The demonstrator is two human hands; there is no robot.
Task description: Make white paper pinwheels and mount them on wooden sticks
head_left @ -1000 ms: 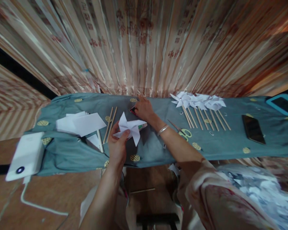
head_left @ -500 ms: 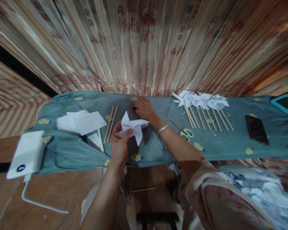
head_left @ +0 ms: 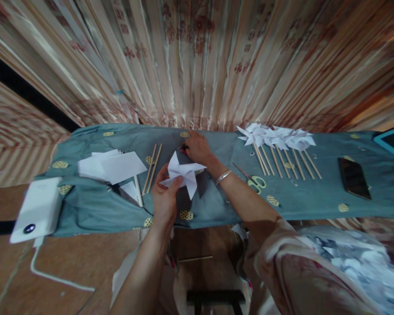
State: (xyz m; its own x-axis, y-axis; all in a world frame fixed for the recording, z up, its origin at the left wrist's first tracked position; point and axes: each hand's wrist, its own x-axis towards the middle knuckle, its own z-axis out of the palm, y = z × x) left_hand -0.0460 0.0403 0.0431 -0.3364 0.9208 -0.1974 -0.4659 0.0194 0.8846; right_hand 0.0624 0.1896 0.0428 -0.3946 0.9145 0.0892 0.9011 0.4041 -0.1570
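Barely changed since a second ago: my left fingers (head_left: 175,184) still pinch the pinwheel (head_left: 188,172); right fingers (head_left: 191,141) near something red (head_left: 183,149), can't tell if gripping.

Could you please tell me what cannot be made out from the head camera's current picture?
All in the head view:
Most of the small dark-and-red object: covered by the right hand.
Left fingertips behind the white paper pinwheel: hidden by its blades; the left hand holds it.
Far end of the blue-rimmed device: cut off by the right edge.
Reading on the white device's round display: too small.
Number of paper sheets: they overlap.
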